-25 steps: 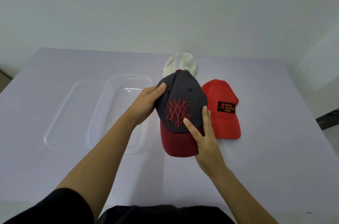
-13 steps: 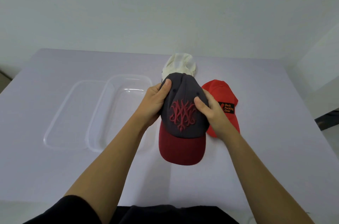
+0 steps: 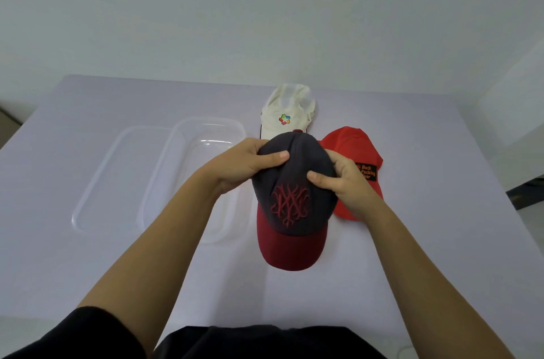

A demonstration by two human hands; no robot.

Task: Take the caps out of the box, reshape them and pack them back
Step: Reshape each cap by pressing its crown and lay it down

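Mid-bench (image 3: 426, 241), three caps: left hand (image 3: 244, 164), right hand (image 3: 344, 185) fingers grip dark cap (image 3: 291, 205); white cap (image 3: 287, 111), red cap (image 3: 353, 144) free; one box (image 3: 159, 176), one lid (image 3: 112, 182).

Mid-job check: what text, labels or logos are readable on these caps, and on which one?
"Back Packing", then a line ending "ear" partly behind the right hand: black patch on the red cap.
No readable letters: red embroidered emblem on the dark cap.
No words: coloured logo on the white cap.
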